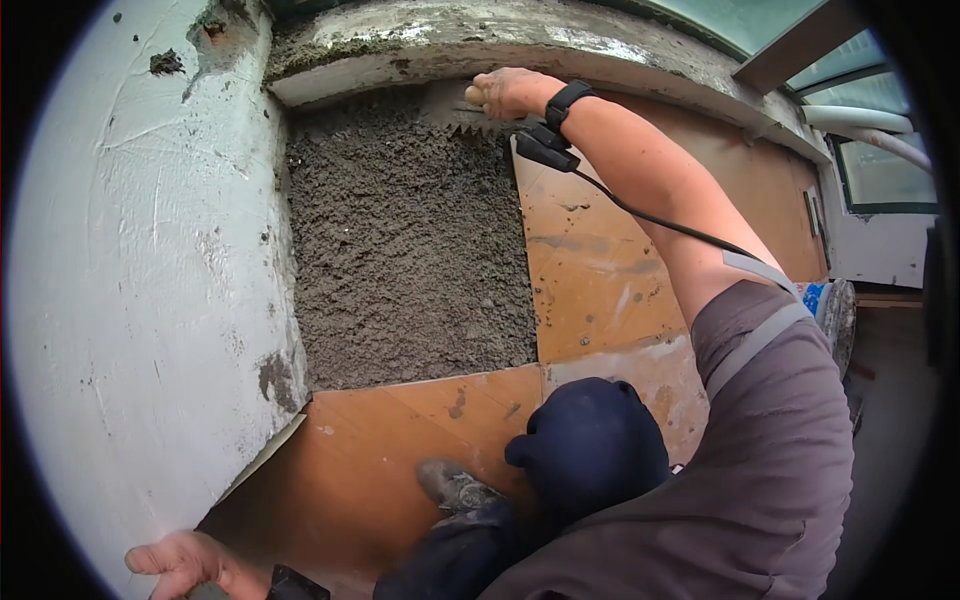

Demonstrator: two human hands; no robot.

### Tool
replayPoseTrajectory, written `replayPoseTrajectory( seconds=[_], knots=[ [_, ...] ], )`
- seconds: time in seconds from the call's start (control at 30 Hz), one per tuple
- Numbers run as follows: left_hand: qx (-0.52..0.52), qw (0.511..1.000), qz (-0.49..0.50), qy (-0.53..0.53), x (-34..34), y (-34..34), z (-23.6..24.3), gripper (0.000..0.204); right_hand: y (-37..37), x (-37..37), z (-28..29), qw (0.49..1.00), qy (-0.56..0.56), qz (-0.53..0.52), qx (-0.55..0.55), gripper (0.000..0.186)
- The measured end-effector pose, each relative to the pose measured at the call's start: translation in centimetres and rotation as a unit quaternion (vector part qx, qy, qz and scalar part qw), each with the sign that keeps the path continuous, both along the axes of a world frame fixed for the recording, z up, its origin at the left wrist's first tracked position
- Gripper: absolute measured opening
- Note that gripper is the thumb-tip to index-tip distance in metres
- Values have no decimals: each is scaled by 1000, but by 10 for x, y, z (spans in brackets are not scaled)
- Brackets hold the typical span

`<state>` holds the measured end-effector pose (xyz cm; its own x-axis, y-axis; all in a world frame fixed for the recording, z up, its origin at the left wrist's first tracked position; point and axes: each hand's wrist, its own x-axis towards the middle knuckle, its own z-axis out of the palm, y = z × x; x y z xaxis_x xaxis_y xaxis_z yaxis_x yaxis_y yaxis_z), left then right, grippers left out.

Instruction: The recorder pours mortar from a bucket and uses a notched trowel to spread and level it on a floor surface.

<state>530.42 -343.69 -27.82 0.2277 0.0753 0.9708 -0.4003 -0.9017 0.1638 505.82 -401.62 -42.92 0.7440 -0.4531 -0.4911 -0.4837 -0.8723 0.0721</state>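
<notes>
A: How many hands can you see?

B: Two. The right hand point(505, 95) is up at the top, closed around one trowel point(455, 112). Its fingers hide the handle. The left hand point(190, 562) is low in the left corner with its fingers spread, and I see nothing in it. It is near the wall point(140, 290), but I can't tell if it touches.

A: Where is the trowel?

B: At the far end of the one patch of mortar point(410, 250), just by the ledge point(480, 55). It has a row of little teeth, too small to count.

A: What is the mortar like?

B: Grey and lumpy. The wall is on its left. Orange tiles point(595, 265) are on its right and on the near side. I can't count them all, because the person hides some.

A: What is on the arms?

B: Two black bands, one at each wrist. One black cord point(660, 215) runs up the right arm.

A: Anything more?

B: One shoe point(445, 485) on the near tiles, one bucket point(838, 325) behind the right arm, and two white pipes point(860, 120) at the far right.
</notes>
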Motion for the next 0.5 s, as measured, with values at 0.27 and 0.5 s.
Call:
replayPoseTrajectory(
  seconds=[0.27,0.5],
  knots=[
    [85,996,-27,-8,-35,-48,9,93,-1,-138,-92,904,-175,-283,270,40],
    [57,994,-86,-25,-21,-44,7,79,96,-170,-43,936,-263,-163,169,28]
  ],
)
